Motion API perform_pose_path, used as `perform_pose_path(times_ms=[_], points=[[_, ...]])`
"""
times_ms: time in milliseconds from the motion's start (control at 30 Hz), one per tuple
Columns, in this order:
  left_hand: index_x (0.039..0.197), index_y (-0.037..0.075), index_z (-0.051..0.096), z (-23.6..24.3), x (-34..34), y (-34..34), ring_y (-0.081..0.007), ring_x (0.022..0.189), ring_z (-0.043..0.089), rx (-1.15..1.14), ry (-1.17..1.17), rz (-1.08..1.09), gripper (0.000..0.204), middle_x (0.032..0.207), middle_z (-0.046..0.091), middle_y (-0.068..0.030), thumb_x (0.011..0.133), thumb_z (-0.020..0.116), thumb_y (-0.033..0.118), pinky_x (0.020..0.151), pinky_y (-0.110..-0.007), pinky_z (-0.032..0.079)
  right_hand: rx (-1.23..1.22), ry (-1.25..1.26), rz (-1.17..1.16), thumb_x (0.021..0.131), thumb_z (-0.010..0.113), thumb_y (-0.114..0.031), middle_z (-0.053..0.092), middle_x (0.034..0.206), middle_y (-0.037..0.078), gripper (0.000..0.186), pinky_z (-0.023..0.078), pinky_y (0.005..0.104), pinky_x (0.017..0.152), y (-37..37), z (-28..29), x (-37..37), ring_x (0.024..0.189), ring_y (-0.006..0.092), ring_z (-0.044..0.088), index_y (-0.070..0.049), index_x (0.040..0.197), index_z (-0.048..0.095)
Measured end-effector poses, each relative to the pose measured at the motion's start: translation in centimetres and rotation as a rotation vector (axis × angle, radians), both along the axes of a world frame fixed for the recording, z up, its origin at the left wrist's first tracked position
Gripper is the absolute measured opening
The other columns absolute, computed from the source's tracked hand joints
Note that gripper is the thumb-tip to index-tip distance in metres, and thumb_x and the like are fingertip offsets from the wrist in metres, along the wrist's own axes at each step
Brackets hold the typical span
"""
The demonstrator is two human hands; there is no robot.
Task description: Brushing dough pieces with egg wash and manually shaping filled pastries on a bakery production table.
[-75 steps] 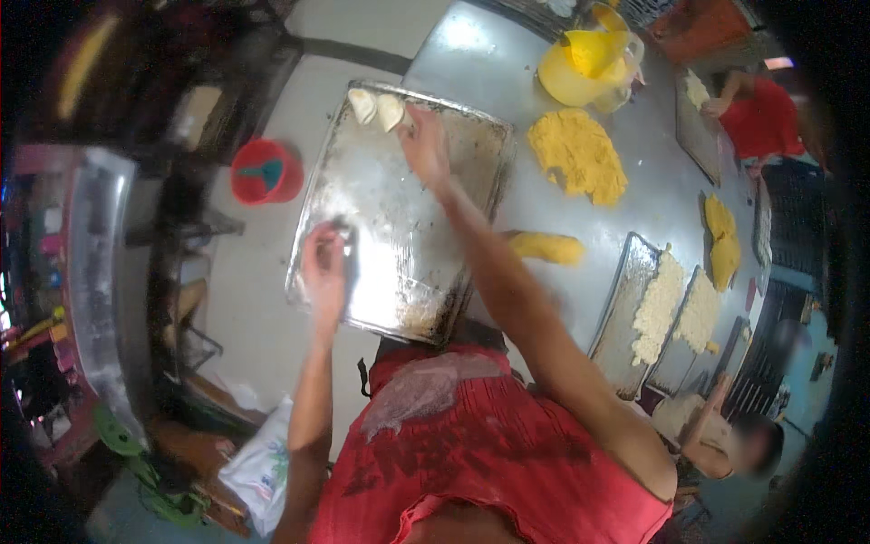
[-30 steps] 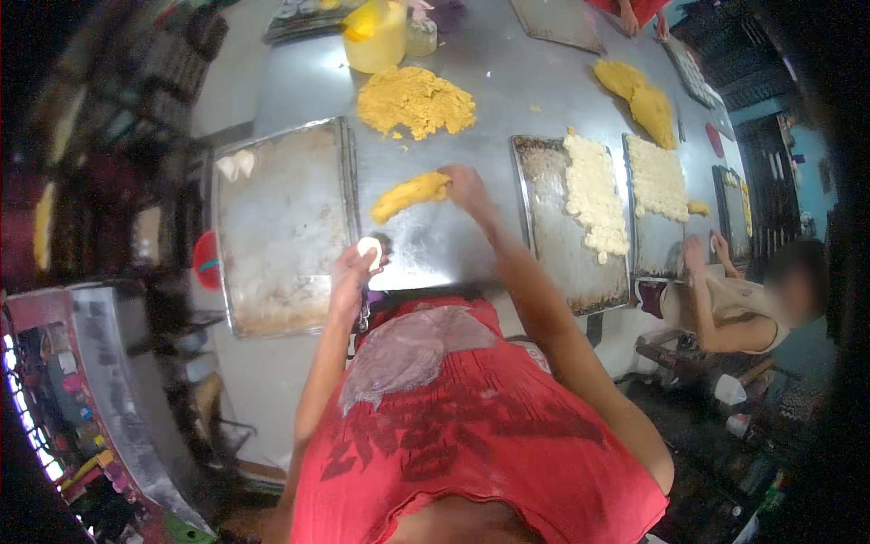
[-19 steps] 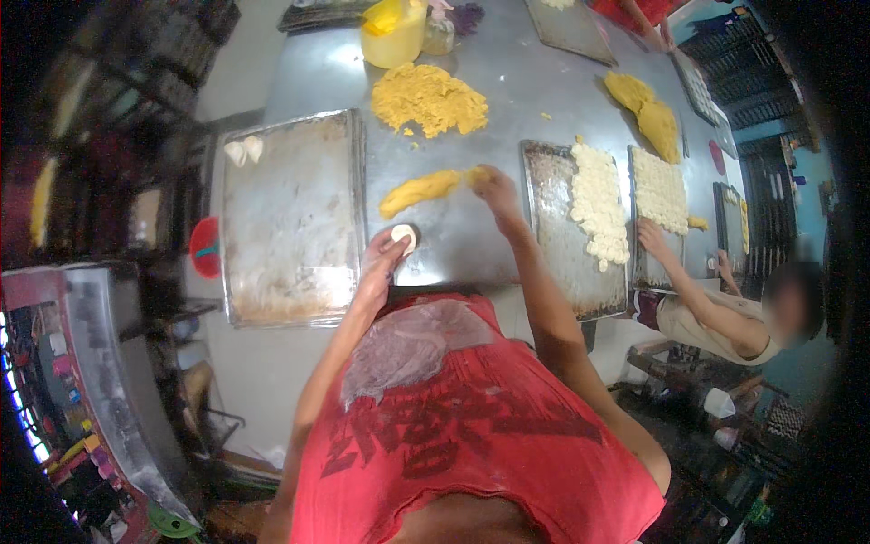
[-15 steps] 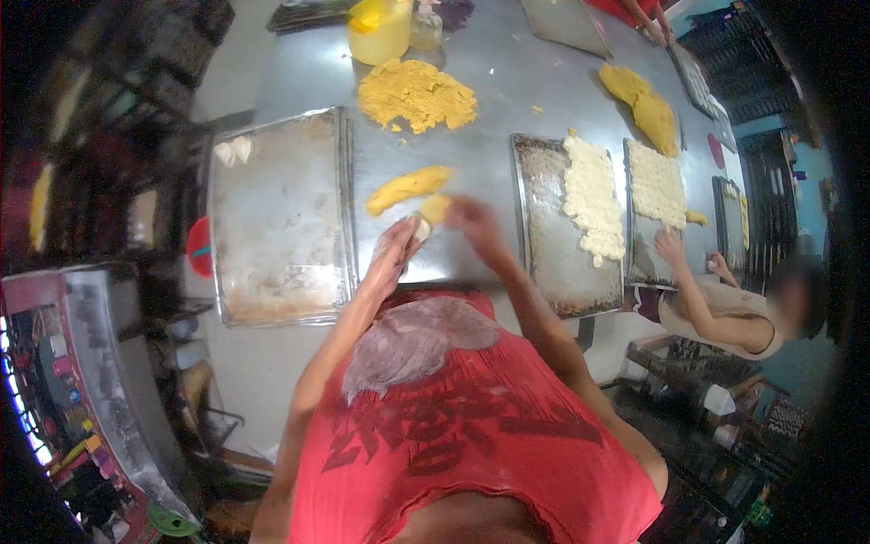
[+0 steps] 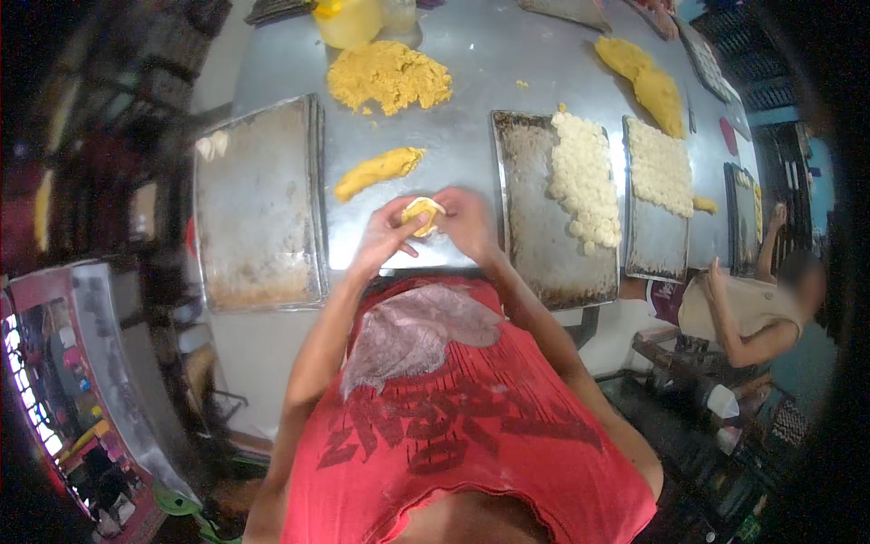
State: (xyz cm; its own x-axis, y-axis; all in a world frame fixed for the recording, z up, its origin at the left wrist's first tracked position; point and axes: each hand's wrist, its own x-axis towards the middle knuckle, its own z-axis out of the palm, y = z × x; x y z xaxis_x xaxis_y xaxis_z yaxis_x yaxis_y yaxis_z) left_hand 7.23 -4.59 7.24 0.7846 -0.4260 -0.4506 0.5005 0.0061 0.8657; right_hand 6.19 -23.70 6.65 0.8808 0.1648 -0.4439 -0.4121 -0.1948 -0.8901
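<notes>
My left hand (image 5: 391,238) holds a small white dough round with yellow filling (image 5: 419,218) over the steel table. My right hand (image 5: 462,220) is at the right side of the same piece, its fingers closed on the edge. A yellow roll of soft mixture (image 5: 376,174) lies just beyond them, with a crumbly yellow mound (image 5: 388,77) farther back. To my left is a stack of worn metal trays (image 5: 258,213), the top one bearing a few white folded pieces (image 5: 212,145) in its far corner.
Two trays of pale dough pieces (image 5: 584,181) (image 5: 658,172) stand to my right. A co-worker (image 5: 739,313) sits beyond them; another person's hand (image 5: 662,20) is at the far edge. A yellow container (image 5: 346,24) and another yellow mound (image 5: 652,86) are at the back.
My right hand has brought a lump of yellow mixture from near the roll to the white round in my left hand. Both hands now meet there. The co-worker's hands have lifted from the tray.
</notes>
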Motion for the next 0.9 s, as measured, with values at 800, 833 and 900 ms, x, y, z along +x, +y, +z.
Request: perform_pose_path(times_ms=[800, 833, 900], points=[[0.094, 0.005, 0.072, -8.2, -0.8, -0.5, -0.0289, 0.093, 0.065, 0.453, -0.82, 0.029, 0.013, 0.097, 0.065, -0.0115, 0.083, 0.065, 0.003, 0.079, -0.039, 0.052, -0.47, -0.604, -0.041, 0.084, 0.063, -0.003, 0.068, 0.101, 0.016, 0.019, 0.05, 0.0401, 0.089, 0.1, -8.6, -2.4, 0.1, 0.0333, 0.063, 0.0, 0.101, 0.072], [0.096, 0.003, 0.073, -8.9, -1.5, -0.7, -0.0236, 0.087, 0.067, 0.325, -0.658, 0.231, 0.013, 0.087, 0.07, -0.0082, 0.084, 0.069, 0.005, 0.076, -0.037, 0.053, -0.279, -0.441, -0.369, 0.087, 0.063, -0.005, 0.07, 0.094, 0.013, 0.016, 0.053, 0.0372, 0.083, 1.0, -8.9, -3.7, 0.095, 0.0291, 0.066, 0.0, 0.099, 0.072], [0.098, 0.001, 0.073, -10.3, -1.3, -0.1, -0.0205, 0.083, 0.067, 0.195, -0.389, 0.198, 0.015, 0.085, 0.071, -0.0076, 0.085, 0.07, 0.008, 0.075, -0.034, 0.054, -0.115, -0.183, -0.325, 0.088, 0.063, -0.005, 0.07, 0.089, 0.012, 0.016, 0.054, 0.0358, 0.081, 0.8, -8.4, -2.8, 0.09, 0.028, 0.067, 0.0, 0.1, 0.072]])
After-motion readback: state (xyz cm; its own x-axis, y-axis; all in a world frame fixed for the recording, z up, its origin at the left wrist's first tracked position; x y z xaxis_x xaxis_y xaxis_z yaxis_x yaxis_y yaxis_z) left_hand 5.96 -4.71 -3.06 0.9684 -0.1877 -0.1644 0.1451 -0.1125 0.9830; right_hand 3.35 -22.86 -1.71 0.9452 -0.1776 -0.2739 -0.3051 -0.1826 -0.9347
